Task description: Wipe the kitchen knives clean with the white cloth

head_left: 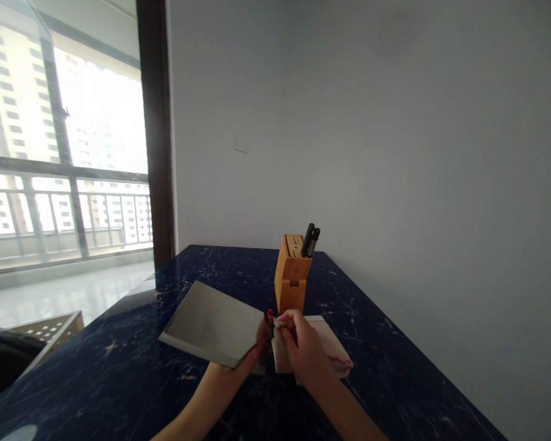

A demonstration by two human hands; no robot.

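My left hand (239, 366) is closed on the lower right end of a wide, flat, shiny metal piece that looks like a cleaver (206, 324). Its broad face tilts up towards me, and the fingers appear mirrored in it. Just right of the metal, my right hand (299, 343) pinches a whitish bit of cloth close to a small dark red part. Under and beside that hand lies a folded white cloth (329, 344) with a reddish line. Whether the pinched bit belongs to this cloth is hidden. Any handle of the cleaver is mostly hidden by my hands.
A wooden knife block (294, 275) stands upright beyond my hands, with black-handled tools (310, 240) in its right side. The dark blue marbled table (371, 361) runs along the grey wall. Left of it are a perforated light-coloured chair or basket (57, 331) and a large window.
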